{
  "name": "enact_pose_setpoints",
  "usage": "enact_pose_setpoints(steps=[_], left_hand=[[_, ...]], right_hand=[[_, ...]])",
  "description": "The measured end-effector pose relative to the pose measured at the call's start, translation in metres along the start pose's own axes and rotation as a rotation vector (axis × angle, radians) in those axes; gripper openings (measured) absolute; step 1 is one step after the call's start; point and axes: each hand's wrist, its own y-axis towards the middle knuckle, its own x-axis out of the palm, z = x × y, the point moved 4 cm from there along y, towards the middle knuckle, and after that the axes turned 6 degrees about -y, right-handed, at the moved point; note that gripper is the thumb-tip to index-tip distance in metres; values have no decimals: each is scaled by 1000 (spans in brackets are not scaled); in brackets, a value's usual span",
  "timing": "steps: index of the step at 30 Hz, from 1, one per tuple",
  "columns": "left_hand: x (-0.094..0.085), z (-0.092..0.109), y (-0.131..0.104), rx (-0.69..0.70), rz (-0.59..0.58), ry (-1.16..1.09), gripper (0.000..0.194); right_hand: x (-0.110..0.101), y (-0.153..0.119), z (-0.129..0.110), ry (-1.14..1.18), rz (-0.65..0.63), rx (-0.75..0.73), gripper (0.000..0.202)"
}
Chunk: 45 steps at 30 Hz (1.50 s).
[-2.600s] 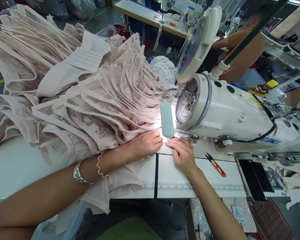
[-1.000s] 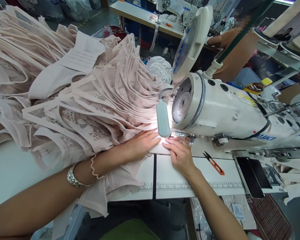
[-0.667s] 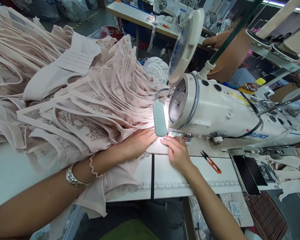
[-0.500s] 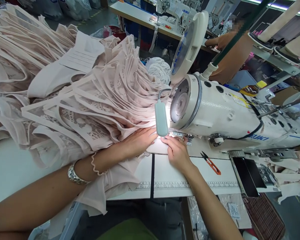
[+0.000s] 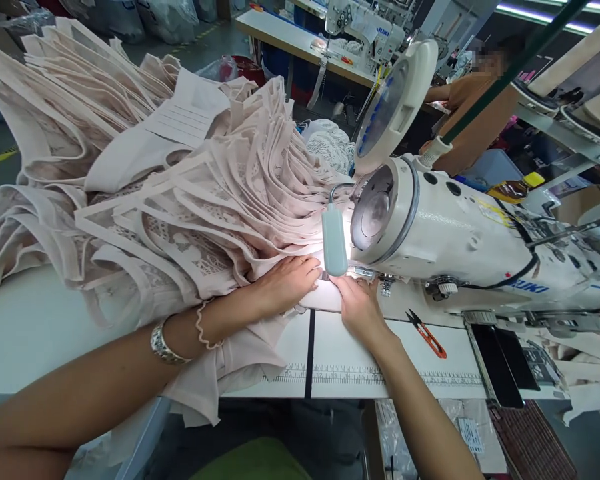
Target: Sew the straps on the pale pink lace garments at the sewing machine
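Observation:
My left hand (image 5: 294,283) is by the needle area of the white sewing machine (image 5: 445,227), fingers bent and closed on the edge of a pale pink fabric piece (image 5: 245,340). That piece hangs over the table's front edge beneath my left forearm. My right hand (image 5: 359,303) is just right of it, thumb and fingers pinched together under the machine head, seemingly at the same fabric. Some of its fingertips are hidden by the small grey-green lamp (image 5: 335,241). The needle and presser foot are hidden too. A big heap of pale pink lace garments (image 5: 220,180) lies beyond my left arm.
Orange-handled thread snips (image 5: 427,335) lie on the table right of my right hand. A black phone (image 5: 495,367) rests farther right. A printed ruler (image 5: 350,375) runs along the front edge. Another person (image 5: 480,107) sits behind the machine.
The fingers of my left hand, stretched flat earlier, are now bent inward. The whole view has shifted, so things appear slightly farther right. My right hand stays at the machine head.

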Motion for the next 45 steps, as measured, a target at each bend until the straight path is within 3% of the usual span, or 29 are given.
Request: enact_pose_setpoints(steps=[6, 9, 11, 13, 15, 21, 26, 32, 38, 45], left_hand=[[3, 1, 2, -90, -2, 11, 15], [3, 4, 0, -136, 35, 56, 12], [2, 10, -1, -74, 57, 135, 9], [3, 16, -2, 37, 51, 199, 19], [2, 16, 1, 63, 40, 156, 27], [-8, -1, 21, -91, 75, -121, 30], [-11, -3, 21, -104, 46, -243, 29], [-2, -8, 17, -81, 80, -236, 19], [4, -12, 16, -80, 117, -195, 16], [3, -10, 15, -94, 127, -185, 15]], right_hand=[[0, 3, 2, -4, 12, 2, 52], [4, 7, 8, -43, 20, 89, 47], [8, 10, 12, -58, 4, 148, 43], [10, 14, 15, -58, 14, 165, 39], [8, 16, 15, -62, 66, 156, 36], [-2, 15, 6, 0, 115, 70, 30], [0, 10, 6, -61, 74, -8, 39], [1, 4, 7, -110, 186, -13, 46], [-2, 4, 7, -40, 126, -26, 57], [0, 6, 2, -140, 102, 23, 58]])
